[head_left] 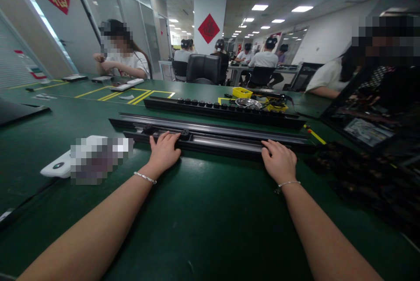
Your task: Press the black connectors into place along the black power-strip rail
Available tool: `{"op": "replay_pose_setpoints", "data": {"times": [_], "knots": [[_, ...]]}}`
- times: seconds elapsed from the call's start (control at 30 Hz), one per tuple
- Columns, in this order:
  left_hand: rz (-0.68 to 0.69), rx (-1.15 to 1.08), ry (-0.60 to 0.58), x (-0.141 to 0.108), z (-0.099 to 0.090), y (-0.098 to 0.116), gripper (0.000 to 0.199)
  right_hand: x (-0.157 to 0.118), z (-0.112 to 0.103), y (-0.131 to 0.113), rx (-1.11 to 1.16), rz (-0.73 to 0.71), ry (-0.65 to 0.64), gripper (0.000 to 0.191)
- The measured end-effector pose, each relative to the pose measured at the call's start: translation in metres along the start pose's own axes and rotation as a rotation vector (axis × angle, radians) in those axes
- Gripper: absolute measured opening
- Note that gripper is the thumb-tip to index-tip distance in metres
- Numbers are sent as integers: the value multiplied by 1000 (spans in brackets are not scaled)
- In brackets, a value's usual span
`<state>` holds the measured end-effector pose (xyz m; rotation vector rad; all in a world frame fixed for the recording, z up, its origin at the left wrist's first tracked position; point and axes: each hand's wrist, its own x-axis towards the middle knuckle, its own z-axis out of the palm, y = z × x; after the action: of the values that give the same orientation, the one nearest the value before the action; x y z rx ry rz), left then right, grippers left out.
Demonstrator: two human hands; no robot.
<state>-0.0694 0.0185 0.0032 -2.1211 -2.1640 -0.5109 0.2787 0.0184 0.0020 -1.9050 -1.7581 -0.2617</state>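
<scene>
A long black rail [223,143] with a shiny grooved channel lies across the green table in front of me. My left hand [165,153] grips its left part, fingers hooked over the near edge. Just right of those fingers, a small round black part [185,134] sits in the channel. My right hand [280,158] holds the rail towards its right end, with the fingertips over the edge. Right behind is a second long black rail [210,129], parallel to the first. The undersides of my fingers are hidden.
Farther back, a black strip [226,112] carries a row of small black parts. Beyond it stands a yellow bin [242,92]. A white device [65,163] lies left, a dark heap [364,180] right. People sit across the green table [210,228] and at the right.
</scene>
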Motion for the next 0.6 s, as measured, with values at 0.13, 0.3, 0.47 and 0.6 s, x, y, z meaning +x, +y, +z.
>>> {"op": "replay_pose_setpoints", "data": {"times": [0.13,0.3,0.47,0.6], "knots": [[-8,0,-1,-1,0,1,59,0,0,0,-6,-9,16,41],[9,-6,-3,-1,-1,2,57,0,1,2,-15,-24,11,41],[23,-1,-9,-2,-2,2,57,1,0,2,-12,-15,-4,42],[34,9,-10,-2,-3,2,57,0,-1,1,-18,-7,-21,43]]}}
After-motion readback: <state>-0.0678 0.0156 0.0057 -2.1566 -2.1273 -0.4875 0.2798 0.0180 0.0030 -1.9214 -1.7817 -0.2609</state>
